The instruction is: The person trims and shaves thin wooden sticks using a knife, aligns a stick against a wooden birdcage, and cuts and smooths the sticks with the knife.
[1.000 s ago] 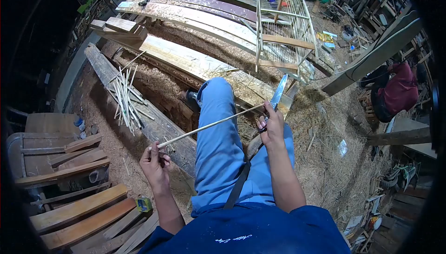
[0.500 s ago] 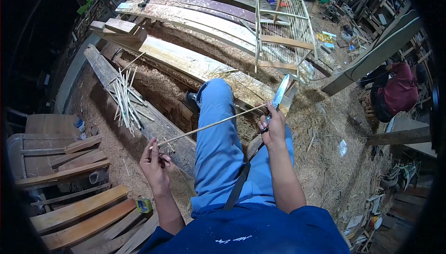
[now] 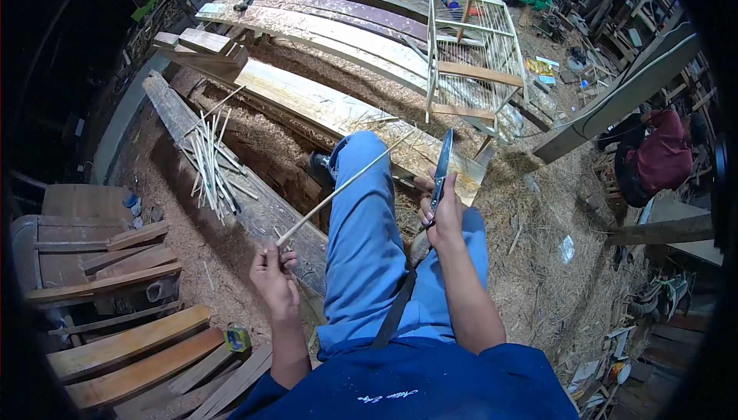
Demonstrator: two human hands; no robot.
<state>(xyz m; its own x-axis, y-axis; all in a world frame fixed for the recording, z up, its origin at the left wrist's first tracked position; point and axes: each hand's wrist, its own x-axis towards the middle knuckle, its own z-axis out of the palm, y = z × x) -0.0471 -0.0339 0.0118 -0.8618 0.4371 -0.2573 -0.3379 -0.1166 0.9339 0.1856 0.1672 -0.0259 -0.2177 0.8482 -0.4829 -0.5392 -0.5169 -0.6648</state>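
Note:
My left hand (image 3: 274, 278) pinches one end of a thin wooden stick (image 3: 338, 192), which slants up to the right across my raised knee. The stick's far tip stands apart from my right hand (image 3: 444, 219). That hand is closed around the handle of a knife (image 3: 443, 163) whose blade points up and away from me. A loose pile of similar pale sticks (image 3: 209, 160) lies on a weathered plank (image 3: 265, 209) to the left.
A wooden bench beam (image 3: 315, 109) crosses ahead, with a slatted wooden frame (image 3: 475, 59) beyond it. A post (image 3: 615, 101) slants at right, near a person in a red top (image 3: 663, 157). Wood shavings cover the ground. Cut boards (image 3: 131, 343) and a tape measure (image 3: 237, 339) lie lower left.
The stick's far end has come away from my right hand and swung upward. My left hand has moved slightly right; the knife has shifted left and turned more upright.

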